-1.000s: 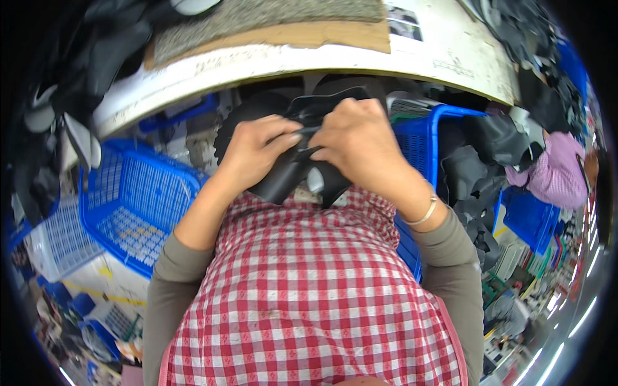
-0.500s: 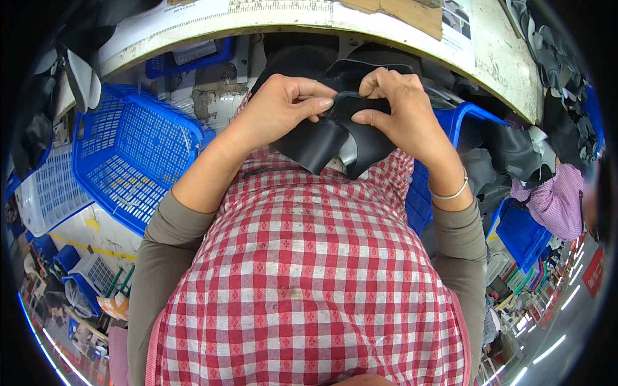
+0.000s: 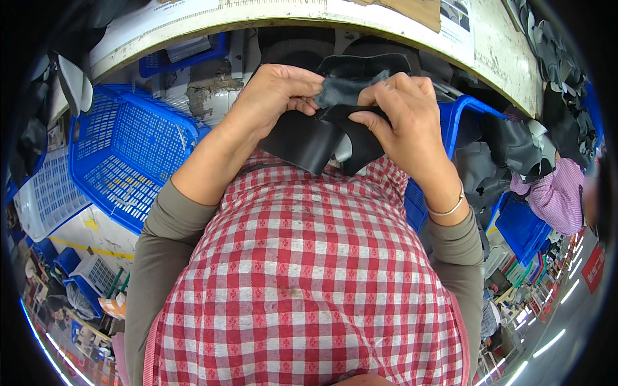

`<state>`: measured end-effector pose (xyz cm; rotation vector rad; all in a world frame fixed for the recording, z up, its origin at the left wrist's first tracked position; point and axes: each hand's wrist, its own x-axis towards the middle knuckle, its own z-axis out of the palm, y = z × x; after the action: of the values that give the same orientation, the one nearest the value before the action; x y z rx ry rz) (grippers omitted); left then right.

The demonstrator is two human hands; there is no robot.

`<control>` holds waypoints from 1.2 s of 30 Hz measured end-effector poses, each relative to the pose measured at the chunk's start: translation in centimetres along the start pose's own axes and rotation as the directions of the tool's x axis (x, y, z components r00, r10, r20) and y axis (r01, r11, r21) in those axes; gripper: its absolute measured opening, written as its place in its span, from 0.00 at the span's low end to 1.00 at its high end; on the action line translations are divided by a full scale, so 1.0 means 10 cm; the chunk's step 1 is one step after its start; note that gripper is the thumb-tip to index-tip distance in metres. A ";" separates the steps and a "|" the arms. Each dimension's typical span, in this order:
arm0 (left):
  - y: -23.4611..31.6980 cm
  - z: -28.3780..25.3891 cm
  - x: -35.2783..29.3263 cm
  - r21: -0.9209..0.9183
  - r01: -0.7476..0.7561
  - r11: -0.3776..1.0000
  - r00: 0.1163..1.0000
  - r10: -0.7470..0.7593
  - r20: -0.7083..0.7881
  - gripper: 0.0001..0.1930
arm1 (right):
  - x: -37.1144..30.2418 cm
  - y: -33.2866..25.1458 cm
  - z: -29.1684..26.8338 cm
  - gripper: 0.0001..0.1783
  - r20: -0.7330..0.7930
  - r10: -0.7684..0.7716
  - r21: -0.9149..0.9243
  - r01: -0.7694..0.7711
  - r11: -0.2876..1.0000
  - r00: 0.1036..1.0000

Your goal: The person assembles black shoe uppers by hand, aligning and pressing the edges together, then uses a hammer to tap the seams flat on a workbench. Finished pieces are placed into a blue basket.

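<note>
Pinching a black piece from two sides, the left hand and the right hand were near each other, just beyond the far end of the apron. The black piece was between them, with its lower corners towards the apron; if these corners touched the cloth, I could not tell. A grey flap of it was turned up, on the side away from the apron.

The left hand had its thumb and fingertips pressed together on the left end of the flap, and its other fingers were curled below. Its wrist was bent a little, and the bare forearm slanted inward from the left side of the apron.

The right hand was also pinching: its thumb lay nearer to the apron and pointed to the left, while the bent fingers were on the farther side, with the material in between. Its forearm rose from the right side of the apron, steeper, with a bracelet around the wrist. Both sleeves ended below the elbows.

A blue basket stood left of the apron, another basket right of it, and the table was ahead of it.
</note>
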<state>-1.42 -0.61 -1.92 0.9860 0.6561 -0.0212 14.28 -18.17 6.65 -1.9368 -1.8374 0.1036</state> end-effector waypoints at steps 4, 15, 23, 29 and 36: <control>0.03 0.02 -0.05 -0.057 -0.012 0.998 1.000 0.013 0.018 0.11 | 0.02 0.03 0.01 0.14 -0.059 -0.100 0.026 0.102 0.994 0.993; 0.04 0.14 -0.19 0.207 -0.234 0.950 0.972 0.228 0.052 0.12 | 0.07 0.23 0.10 0.14 0.153 0.148 0.060 -0.159 0.986 0.977; 0.01 0.14 -0.19 0.224 -0.250 0.942 0.968 0.241 0.067 0.12 | 0.11 0.24 0.11 0.15 0.276 0.240 0.144 -0.287 0.947 0.931; 0.01 0.12 -0.22 0.256 -0.257 0.932 0.966 0.247 0.072 0.13 | 0.11 0.25 0.11 0.16 0.307 0.249 0.101 -0.292 0.951 0.918; 0.00 0.13 -0.20 0.205 -0.197 0.959 0.978 0.179 0.107 0.11 | 0.14 0.15 0.16 0.15 0.253 0.226 -0.021 -0.228 0.973 0.941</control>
<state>-2.36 -2.20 -0.42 1.2462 0.4839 0.0333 15.23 -16.37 5.00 -2.2097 -1.7517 0.4529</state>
